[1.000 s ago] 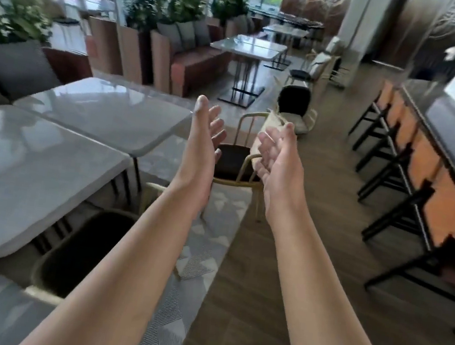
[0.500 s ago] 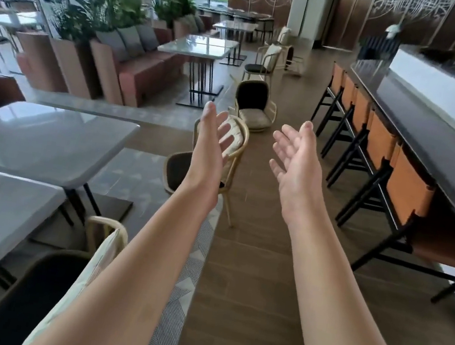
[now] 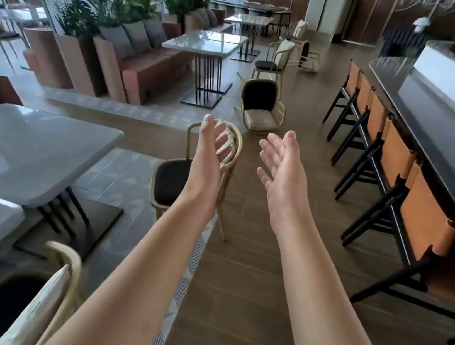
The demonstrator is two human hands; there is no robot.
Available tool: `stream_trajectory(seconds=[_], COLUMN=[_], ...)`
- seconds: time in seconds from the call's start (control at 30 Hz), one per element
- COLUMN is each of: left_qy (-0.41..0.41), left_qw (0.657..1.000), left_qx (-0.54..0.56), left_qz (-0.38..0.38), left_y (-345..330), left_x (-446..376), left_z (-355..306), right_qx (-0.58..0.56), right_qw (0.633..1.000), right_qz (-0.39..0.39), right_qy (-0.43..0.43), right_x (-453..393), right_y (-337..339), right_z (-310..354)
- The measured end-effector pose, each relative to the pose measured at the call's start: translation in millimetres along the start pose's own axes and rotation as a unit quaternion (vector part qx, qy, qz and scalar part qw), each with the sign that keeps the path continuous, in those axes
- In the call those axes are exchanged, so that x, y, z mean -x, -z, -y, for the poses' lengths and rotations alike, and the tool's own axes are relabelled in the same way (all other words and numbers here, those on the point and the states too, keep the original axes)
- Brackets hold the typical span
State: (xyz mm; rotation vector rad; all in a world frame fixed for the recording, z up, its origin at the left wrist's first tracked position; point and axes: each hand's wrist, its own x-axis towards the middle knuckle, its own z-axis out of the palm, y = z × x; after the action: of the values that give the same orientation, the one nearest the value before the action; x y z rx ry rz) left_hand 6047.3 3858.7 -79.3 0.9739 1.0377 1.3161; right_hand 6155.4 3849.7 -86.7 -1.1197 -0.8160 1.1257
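So the person is reaching for the chair (image 3: pixel 169 181) standing just past the corner of the white table (image 3: pixel 33 151) - I'm reading this as the approach, with no grab happening yet. The left hand (image 3: pixel 207 163) is hovering in front of the chair's curved back, fingers straight and spread, holding nothing; I can't tell if it's actually touching the frame. The right hand (image 3: pixel 281 174) is hanging wide open too, palm turned inward, out over the wooden floor (image 3: pixel 247 292) beside the chair. Next move is probably getting both hands wrapping around that top rail before lifting or sliding it. The chair is looking light - thin gold frame, black seat, and a pale cushion (image 3: pixel 230 155) leaning against the back that could be slipping off if it's tipped.
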Motion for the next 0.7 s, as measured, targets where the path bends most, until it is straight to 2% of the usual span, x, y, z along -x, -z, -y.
stream_trajectory(seconds=[0.33,0.7], left_qy=[-0.005,0.014], left_qw=[1.000,0.990], left_qx=[0.021,0.040], left_qz=[0.005,0.133], left_y=[-32,-92], left_x=[-172,-348], left_z=[34,16], right_qx=[0.048,0.064], right_qw=[0.998,0.989], right_qz=[-0.036,-0.123], right_qy=[0.011,0.052], right_x=[-162,-323], right_y=[3,-6], right_z=[-19,19])
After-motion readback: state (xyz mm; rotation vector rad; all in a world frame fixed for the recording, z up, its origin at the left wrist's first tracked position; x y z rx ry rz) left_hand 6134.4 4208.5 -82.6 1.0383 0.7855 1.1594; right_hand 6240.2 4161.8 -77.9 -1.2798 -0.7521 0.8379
